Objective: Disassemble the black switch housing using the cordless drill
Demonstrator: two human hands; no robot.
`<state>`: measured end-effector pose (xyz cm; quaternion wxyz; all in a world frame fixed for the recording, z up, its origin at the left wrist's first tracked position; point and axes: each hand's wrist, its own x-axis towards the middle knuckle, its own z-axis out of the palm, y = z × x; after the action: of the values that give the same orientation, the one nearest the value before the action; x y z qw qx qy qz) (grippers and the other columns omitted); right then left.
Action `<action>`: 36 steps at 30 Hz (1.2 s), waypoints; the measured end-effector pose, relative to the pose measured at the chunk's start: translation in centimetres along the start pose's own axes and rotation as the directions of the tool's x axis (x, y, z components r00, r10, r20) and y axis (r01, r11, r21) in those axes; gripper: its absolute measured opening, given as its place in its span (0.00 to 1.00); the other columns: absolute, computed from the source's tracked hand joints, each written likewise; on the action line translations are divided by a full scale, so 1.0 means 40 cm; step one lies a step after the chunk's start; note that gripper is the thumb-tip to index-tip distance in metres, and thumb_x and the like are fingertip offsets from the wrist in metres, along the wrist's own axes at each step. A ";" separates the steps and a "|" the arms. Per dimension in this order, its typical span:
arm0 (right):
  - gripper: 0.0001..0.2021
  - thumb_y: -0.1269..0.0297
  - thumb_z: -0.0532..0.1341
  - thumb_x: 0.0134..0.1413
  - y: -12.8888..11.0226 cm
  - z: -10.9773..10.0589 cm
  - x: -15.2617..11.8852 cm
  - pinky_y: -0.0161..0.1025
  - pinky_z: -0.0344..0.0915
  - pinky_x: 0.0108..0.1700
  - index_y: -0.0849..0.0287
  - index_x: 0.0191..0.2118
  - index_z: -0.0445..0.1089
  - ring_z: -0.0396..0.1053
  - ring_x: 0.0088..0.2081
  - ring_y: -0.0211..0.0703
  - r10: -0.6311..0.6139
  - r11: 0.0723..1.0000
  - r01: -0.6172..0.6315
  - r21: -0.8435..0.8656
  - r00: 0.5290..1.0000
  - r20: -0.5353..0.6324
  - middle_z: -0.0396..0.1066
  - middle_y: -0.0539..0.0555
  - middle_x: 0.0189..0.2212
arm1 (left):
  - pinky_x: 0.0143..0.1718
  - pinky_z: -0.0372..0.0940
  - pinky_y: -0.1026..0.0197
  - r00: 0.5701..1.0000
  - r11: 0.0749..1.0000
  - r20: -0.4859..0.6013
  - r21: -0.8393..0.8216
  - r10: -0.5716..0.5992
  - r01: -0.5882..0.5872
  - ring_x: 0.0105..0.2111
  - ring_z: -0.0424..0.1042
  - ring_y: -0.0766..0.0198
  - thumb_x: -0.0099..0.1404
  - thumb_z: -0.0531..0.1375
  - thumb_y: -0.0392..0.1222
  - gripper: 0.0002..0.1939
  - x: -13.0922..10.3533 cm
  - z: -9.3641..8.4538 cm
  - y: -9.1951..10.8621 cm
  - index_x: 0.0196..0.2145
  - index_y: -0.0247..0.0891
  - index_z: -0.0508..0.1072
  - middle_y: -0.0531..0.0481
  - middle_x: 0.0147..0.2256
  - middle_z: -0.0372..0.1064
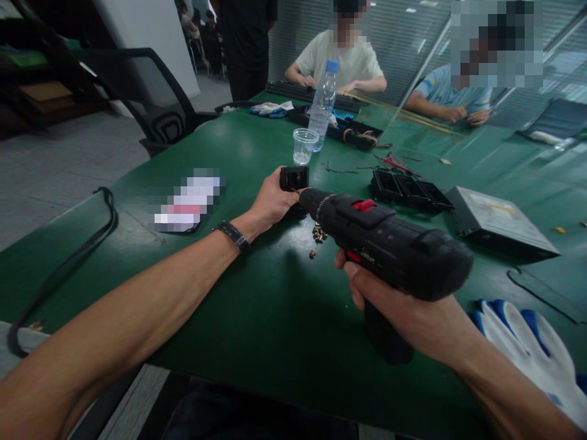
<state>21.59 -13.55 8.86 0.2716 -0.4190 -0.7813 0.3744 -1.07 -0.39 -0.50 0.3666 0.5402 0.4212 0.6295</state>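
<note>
My left hand pinches a small, light, rigid black module by its sides, while my right hand wraps the heavy cordless screwdriver grip.

Open green desk lies between the two forearms, only small screws scattered there. Ahead, a plastic cup and water bottle block the way; rightward, a black tray, metal drive and white glove crowd in.

No words or numbers can be read here; the small marks on the black power drill are too blurry.
</note>
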 end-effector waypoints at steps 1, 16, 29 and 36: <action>0.07 0.62 0.58 0.61 0.003 0.000 -0.001 0.36 0.66 0.24 0.58 0.40 0.71 0.67 0.21 0.39 0.026 1.000 -0.026 0.006 0.999 0.021 0.68 0.47 0.19 | 0.38 0.67 0.60 1.000 1.000 0.000 0.001 -0.004 0.004 0.33 0.70 0.65 0.49 0.73 0.46 0.24 0.000 0.000 0.001 0.38 0.36 0.68 0.51 0.32 0.71; 0.08 0.62 0.57 0.61 0.007 0.011 0.000 0.35 0.59 0.23 0.59 0.32 0.67 0.61 0.20 0.36 0.024 0.998 -0.024 0.064 1.000 0.004 0.67 0.48 0.18 | 0.38 0.64 0.63 0.999 0.999 0.009 -0.034 -0.034 0.034 0.31 0.67 0.67 0.47 0.73 0.44 0.25 -0.007 -0.005 0.006 0.38 0.35 0.67 0.52 0.32 0.70; 0.05 0.64 0.59 0.56 0.011 0.026 -0.004 0.34 0.57 0.22 0.60 0.36 0.68 0.58 0.17 0.35 -0.052 0.969 0.051 0.241 0.999 -0.005 0.64 0.45 0.14 | 0.41 0.66 0.60 1.000 1.000 -0.015 -0.008 -0.021 0.020 0.35 0.69 0.63 0.39 0.76 0.44 0.31 -0.014 -0.012 0.013 0.39 0.35 0.69 0.50 0.35 0.72; 0.03 0.65 0.60 0.54 0.034 0.024 0.002 0.33 0.56 0.21 0.59 0.33 0.66 0.59 0.17 0.35 -0.108 0.962 0.114 0.249 0.993 -0.036 0.64 0.45 0.14 | 0.41 0.67 0.59 0.999 0.999 -0.004 0.012 -0.037 0.037 0.34 0.71 0.61 0.42 0.75 0.44 0.28 -0.013 -0.014 0.017 0.40 0.34 0.71 0.48 0.35 0.74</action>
<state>21.47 -13.32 7.21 0.3514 -0.3408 -0.7470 0.4498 -1.56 -1.20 -0.08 0.3741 0.5335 0.4356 0.6210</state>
